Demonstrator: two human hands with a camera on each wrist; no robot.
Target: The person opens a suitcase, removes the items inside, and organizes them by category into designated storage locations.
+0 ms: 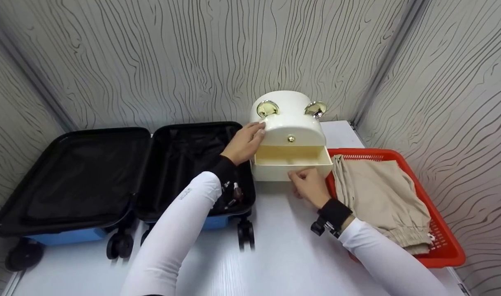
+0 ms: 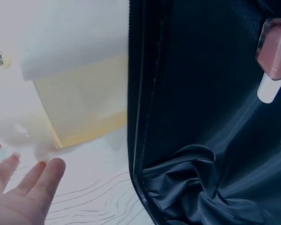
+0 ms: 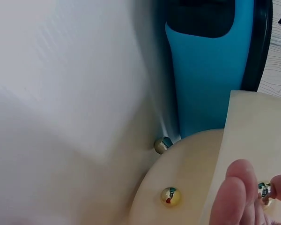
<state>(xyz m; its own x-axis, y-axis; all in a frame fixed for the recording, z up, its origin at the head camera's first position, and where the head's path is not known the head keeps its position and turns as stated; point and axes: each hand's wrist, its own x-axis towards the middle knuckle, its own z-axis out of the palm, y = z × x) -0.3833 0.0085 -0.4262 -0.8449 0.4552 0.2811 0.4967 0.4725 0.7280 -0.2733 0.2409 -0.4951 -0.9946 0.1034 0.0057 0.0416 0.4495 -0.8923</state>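
A cream storage box [image 1: 289, 98] with two gold, ear-like discs stands near the back wall. Its lower drawer [image 1: 271, 173] is pulled out toward the person, showing a pale yellow inside. My right hand [image 1: 312, 187] pinches the drawer's gold knob [image 3: 263, 189] between thumb and fingers. Extended fingers of my left hand [image 1: 244, 144] rest against the box's left side, as the left wrist view also shows the hand [image 2: 25, 192] beside it. Another gold knob [image 1: 291, 139] sits on the upper front.
Left of the box lies an opened suitcase [image 1: 86, 176] with black lining and blue shell. A pinkish nail polish bottle [image 2: 274, 51] and other small items lie in its right half. To the right, a red basket [image 1: 441, 238] holds folded beige trousers [image 1: 382, 193].
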